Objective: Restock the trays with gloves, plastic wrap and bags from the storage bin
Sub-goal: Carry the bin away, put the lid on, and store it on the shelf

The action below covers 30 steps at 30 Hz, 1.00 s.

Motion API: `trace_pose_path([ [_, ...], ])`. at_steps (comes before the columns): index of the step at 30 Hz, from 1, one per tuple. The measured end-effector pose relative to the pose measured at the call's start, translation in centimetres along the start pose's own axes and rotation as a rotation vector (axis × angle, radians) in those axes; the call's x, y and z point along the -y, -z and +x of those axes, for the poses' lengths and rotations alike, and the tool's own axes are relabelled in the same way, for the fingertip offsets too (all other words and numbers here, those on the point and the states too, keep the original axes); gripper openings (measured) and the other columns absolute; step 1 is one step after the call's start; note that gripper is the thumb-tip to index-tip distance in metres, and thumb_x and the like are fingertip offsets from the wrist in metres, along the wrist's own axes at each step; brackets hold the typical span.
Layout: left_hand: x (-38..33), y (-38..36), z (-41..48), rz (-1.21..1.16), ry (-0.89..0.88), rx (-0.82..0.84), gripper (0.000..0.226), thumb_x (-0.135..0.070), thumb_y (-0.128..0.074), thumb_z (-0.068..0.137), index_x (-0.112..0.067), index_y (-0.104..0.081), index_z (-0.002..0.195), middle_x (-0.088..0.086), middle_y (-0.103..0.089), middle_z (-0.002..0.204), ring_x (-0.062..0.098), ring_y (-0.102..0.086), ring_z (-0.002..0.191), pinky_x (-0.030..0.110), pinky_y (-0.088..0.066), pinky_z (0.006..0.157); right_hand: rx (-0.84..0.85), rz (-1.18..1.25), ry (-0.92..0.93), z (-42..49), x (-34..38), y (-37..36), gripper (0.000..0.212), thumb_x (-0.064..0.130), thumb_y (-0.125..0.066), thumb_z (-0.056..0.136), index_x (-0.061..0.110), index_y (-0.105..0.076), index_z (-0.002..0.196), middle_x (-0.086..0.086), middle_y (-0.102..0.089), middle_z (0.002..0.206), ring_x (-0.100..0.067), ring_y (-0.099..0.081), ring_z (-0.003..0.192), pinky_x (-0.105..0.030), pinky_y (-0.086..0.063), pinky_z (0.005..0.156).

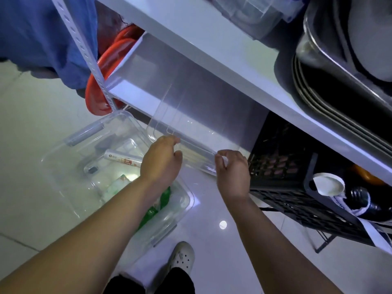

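A clear acrylic tray point(169, 115) rests on the white shelf point(135, 96), its front end jutting over the shelf edge. My left hand point(162, 159) pinches the tray's near left rim and my right hand point(232, 172) pinches its near right corner. The tray looks empty. Below on the floor stands the clear storage bin point(70, 166). Inside it lie a white roll box of plastic wrap point(122, 160), green-and-white packets point(118, 184) and a green bag point(154, 209), partly hidden by my left forearm.
A black plastic crate point(282, 177) with a dark bottle and a white lid sits under the shelf at right. Red round lids point(99, 90) lean at the shelf's left end. Metal trays point(339, 81) stack on the upper shelf. Blue cloth point(42, 32) hangs top left. My white shoe point(182, 257) is on the tiled floor.
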<state>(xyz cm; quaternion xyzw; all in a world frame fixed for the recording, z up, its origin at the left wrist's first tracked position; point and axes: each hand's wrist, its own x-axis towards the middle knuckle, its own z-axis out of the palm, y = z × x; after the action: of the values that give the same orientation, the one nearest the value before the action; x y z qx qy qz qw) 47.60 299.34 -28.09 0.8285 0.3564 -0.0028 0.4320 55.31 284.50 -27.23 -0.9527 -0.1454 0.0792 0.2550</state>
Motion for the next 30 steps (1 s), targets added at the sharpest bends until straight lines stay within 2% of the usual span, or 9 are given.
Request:
trace_pose_path([
  [7, 5.6, -1.9, 5.3, 0.250, 0.009, 0.068, 0.039, -0.015, -0.048, 0.091, -0.007, -0.048, 0.129, 0.018, -0.053, 0.128, 0.034, -0.046, 0.118, 0.040, -0.041, 0.094, 0.185, -0.200, -0.105, 2.2, -5.6, -4.4, 0.032, 0.023, -0.055, 0.091, 0.005, -0.058, 0.117, -0.017, -0.053, 0.124, -0.031, -0.044, 0.118, -0.039, -0.033, 0.106],
  [12, 7.4, -3.9, 10.3, 0.320, 0.067, 0.029, 0.036, -0.017, -0.046, 0.093, 0.002, -0.043, 0.123, 0.022, -0.046, 0.129, 0.038, -0.040, 0.119, 0.046, -0.037, 0.097, 0.199, -0.335, -0.156, 3.2, -8.9, -7.4, 0.045, 0.028, -0.053, 0.092, 0.009, -0.045, 0.132, -0.018, -0.032, 0.141, -0.036, -0.034, 0.126, -0.040, -0.034, 0.104],
  [17, 8.0, -5.5, 14.1, 0.217, 0.306, -0.060, 0.042, -0.025, -0.052, 0.089, -0.001, -0.040, 0.121, 0.022, -0.050, 0.126, 0.039, -0.041, 0.121, 0.045, -0.038, 0.094, 0.180, -0.441, -0.158, 3.6, -10.7, -9.8, 0.042, 0.030, -0.049, 0.094, 0.009, -0.044, 0.130, -0.018, -0.031, 0.139, -0.037, -0.039, 0.119, -0.040, -0.037, 0.102],
  [19, 8.6, -5.5, 15.1, 0.232, 0.345, -0.078, 0.041, -0.029, -0.053, 0.089, -0.003, -0.043, 0.118, 0.021, -0.055, 0.122, 0.038, -0.043, 0.119, 0.044, -0.038, 0.092, 0.137, -0.425, -0.168, 3.6, -10.9, -10.5, 0.037, 0.026, -0.049, 0.094, 0.008, -0.047, 0.126, -0.019, -0.032, 0.136, -0.038, -0.043, 0.113, -0.040, -0.035, 0.103],
  [22, 8.9, -4.5, 15.2, 0.293, 0.304, -0.135, 0.043, -0.034, -0.051, 0.089, 0.001, -0.053, 0.113, 0.025, -0.054, 0.121, 0.041, -0.043, 0.117, 0.045, -0.038, 0.095, 0.063, -0.332, -0.202, 3.5, -10.8, -11.1, 0.032, 0.016, -0.050, 0.092, 0.006, -0.049, 0.123, -0.020, -0.035, 0.133, -0.037, -0.043, 0.112, -0.035, -0.031, 0.099],
  [25, 9.4, -3.4, 12.2, 0.235, 0.234, -0.247, 0.040, -0.032, -0.050, 0.090, 0.001, -0.056, 0.112, 0.028, -0.051, 0.120, 0.041, -0.039, 0.118, 0.045, -0.033, 0.097, 0.032, -0.273, -0.247, 3.1, -10.6, -11.3, 0.043, 0.009, -0.051, 0.091, -0.003, -0.038, 0.130, -0.029, -0.040, 0.130, -0.039, -0.038, 0.120, -0.038, -0.027, 0.100],
  [27, 10.4, -2.9, 8.5, 0.235, 0.209, -0.326, 0.037, -0.029, -0.052, 0.090, 0.002, -0.057, 0.109, 0.029, -0.052, 0.115, 0.042, -0.041, 0.111, 0.046, -0.031, 0.094, 0.040, -0.104, -0.365, 2.5, -10.3, -11.1, 0.049, 0.010, -0.052, 0.092, -0.007, -0.032, 0.133, -0.031, -0.042, 0.131, -0.040, -0.039, 0.122, -0.040, -0.031, 0.103],
  [30, 13.1, -2.9, 1.9, 0.270, 0.238, -0.345, 0.038, -0.027, -0.053, 0.091, 0.006, -0.055, 0.110, 0.031, -0.053, 0.108, 0.043, -0.042, 0.106, 0.045, -0.028, 0.093, 0.131, -0.003, -0.520, 1.2, -10.5, -10.9, 0.044, 0.024, -0.049, 0.095, -0.005, -0.039, 0.127, -0.031, -0.052, 0.124, -0.041, -0.050, 0.115, -0.040, -0.041, 0.094],
])
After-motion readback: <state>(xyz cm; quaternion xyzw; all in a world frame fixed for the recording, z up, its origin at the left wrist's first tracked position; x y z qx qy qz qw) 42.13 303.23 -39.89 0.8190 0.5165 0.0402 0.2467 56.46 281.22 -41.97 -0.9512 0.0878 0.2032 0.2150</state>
